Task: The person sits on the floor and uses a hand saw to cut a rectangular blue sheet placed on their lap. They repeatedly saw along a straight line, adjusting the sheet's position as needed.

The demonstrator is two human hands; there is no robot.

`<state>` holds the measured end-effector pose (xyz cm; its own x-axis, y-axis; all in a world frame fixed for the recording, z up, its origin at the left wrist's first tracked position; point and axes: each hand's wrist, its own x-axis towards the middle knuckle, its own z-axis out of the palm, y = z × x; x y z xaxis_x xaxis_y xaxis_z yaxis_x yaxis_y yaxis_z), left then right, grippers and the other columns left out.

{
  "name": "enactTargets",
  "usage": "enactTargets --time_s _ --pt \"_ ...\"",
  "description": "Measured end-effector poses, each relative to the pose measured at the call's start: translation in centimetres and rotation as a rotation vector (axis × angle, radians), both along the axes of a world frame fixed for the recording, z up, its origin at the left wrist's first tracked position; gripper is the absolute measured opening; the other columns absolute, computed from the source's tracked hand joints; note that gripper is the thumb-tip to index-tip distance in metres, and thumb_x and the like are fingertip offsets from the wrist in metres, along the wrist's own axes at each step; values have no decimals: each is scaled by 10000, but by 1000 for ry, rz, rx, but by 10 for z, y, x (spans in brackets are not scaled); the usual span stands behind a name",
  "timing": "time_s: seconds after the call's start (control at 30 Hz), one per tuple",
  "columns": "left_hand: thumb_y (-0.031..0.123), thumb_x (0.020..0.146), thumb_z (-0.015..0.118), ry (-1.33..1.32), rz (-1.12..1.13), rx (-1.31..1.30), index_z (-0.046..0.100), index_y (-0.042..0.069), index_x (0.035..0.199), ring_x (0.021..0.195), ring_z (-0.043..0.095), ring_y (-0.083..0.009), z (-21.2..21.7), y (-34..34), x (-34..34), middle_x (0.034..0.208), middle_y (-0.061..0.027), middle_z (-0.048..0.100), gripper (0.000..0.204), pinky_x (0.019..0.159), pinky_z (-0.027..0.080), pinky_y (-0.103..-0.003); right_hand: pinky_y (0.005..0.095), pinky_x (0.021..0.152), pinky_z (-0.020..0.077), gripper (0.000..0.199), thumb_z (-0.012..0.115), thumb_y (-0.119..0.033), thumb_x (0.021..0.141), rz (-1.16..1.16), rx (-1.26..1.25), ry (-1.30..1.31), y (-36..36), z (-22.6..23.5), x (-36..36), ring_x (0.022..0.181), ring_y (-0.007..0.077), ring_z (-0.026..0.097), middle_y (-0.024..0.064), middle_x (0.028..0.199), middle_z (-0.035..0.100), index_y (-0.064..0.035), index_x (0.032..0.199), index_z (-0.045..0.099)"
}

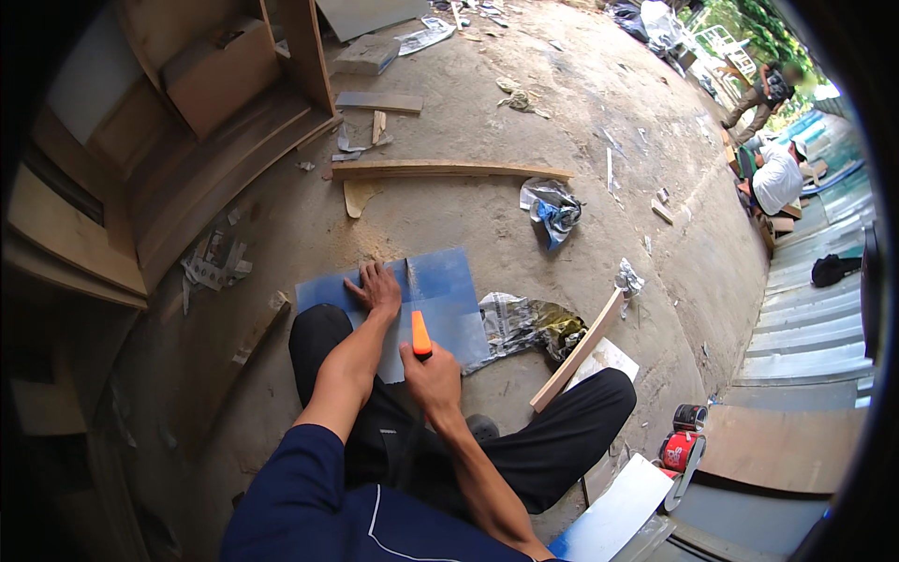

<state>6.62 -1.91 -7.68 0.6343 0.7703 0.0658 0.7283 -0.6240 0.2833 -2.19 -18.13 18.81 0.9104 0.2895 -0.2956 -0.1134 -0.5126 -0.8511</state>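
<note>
Blue panel [451, 281] — sawing step, apparently.
Pinned by left hand [379, 287], fingers splayed; orange-handled saw [420, 332] at 5 o'clock, clenched by right hand [433, 379] — steady pinning needed next.

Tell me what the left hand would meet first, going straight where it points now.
The left hand would probably meet the sawdust just past the blue sheet, though depth is unclear.

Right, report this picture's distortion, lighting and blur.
Head view: fisheye curvature bends edges of the brown wooden cabinet; head view: bright light on green foliage, upper right, lower left dark; head view: orange tapered handle looks sharp, the distant standing person's head blurred.
</note>
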Motion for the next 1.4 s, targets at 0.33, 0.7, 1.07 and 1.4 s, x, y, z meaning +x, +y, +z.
enactTargets --time_s 0.33,0.7,1.07,1.4 --pt "369 980 441 38 -104 59 487 146 1262 1365 295 -214 -2 -17 -10 1338 -35 449 362 1046 51 -752 442 570 453 408 629 -364 873 -70 -73 -165 -21 -38 -24 597 383 610 216 621 593 26 758 602" --pt "372 993 408 135 8 -31 462 149 1262 1371 267 -217 6 -4 -5 1345 -40 429 353 1032 65 -772 433 540 430 354 643 -311 866 123 -123 -235 -52 -42 9 575 388 586 214 628 580 20 748 599" --pt "367 1010 349 128 -36 -60 387 137 1376 1427 179 -230 14 0 -8 1481 -45 316 434 1072 0 -731 317 498 374 254 617 -169 901 -136 89 -243 -150 -31 1 529 121 448 30 572 470 -3 725 539" --pt "567 925 442 -46 -1500 -63 275 161 1498 1463 151 -255 65 -14 -27 1574 -70 213 722 1189 56 -481 328 523 386 217 627 -143 884 -128 93 -216 -177 -62 26 531 163 449 68 587 481 8 749 549"
